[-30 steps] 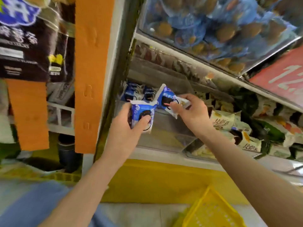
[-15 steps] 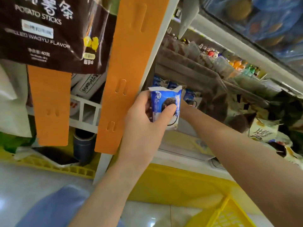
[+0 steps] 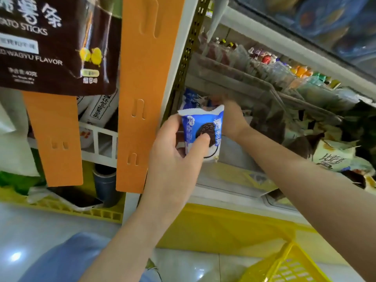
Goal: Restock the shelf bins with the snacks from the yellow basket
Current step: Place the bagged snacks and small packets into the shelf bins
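Observation:
My left hand [image 3: 175, 153] grips a blue and white cookie snack packet [image 3: 203, 131], thumb on its front, in front of the clear shelf bin [image 3: 234, 157]. My right hand [image 3: 232, 119] reaches into that bin behind the packet; its fingers are blurred and partly hidden, so what they hold cannot be told. More blue packets [image 3: 191, 98] lie at the bin's back. The yellow basket [image 3: 289, 265] shows at the bottom right corner.
Orange hanging strips [image 3: 142, 94] and a dark potato sticks bag [image 3: 53, 43] hang left of the shelf post. Neighbouring bins to the right hold green and beige snack packs [image 3: 333, 157]. Above is a bin of blue-wrapped items [image 3: 317, 17]. A yellow crate [image 3: 81, 208] lies at floor level.
My right hand, which held a second blue packet a second ago, has gone deeper into the bin behind the left hand's packet. The view has shifted left and closer.

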### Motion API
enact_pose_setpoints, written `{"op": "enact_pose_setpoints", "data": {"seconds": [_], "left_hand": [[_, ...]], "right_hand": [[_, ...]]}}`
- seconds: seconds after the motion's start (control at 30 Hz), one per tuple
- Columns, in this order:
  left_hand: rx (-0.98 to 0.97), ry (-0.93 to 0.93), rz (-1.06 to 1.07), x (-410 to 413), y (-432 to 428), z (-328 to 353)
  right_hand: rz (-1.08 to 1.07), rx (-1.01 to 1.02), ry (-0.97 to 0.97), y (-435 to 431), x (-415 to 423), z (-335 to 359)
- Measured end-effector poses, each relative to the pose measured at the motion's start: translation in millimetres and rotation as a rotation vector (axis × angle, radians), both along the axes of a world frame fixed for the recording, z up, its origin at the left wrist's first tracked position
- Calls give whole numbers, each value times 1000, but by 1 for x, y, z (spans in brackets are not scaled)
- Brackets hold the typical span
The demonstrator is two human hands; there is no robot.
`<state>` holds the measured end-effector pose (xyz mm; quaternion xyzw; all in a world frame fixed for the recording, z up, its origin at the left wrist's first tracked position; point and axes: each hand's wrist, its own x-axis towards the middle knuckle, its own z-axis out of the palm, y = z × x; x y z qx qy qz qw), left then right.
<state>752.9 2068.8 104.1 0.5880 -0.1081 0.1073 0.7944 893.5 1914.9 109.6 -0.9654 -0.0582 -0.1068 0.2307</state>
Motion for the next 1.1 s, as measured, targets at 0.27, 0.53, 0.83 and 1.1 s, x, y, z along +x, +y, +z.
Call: {"op": "enact_pose_setpoints", "data": {"seconds": [0.27, 0.53, 0.83, 1.1], "left_hand": [[51, 35, -130, -1, -24, -7], [222, -50, -336, -18, -39, -7], [1061, -356, 140, 0, -25, -14], [1217, -469, 192, 3, -25, -21]], "right_hand": [[173, 746, 102, -7, -136, 27], [194, 708, 183, -34, -189, 34], [-140, 563, 36, -72, -134, 43], [-83, -221, 34, -60, -28, 12]]}}
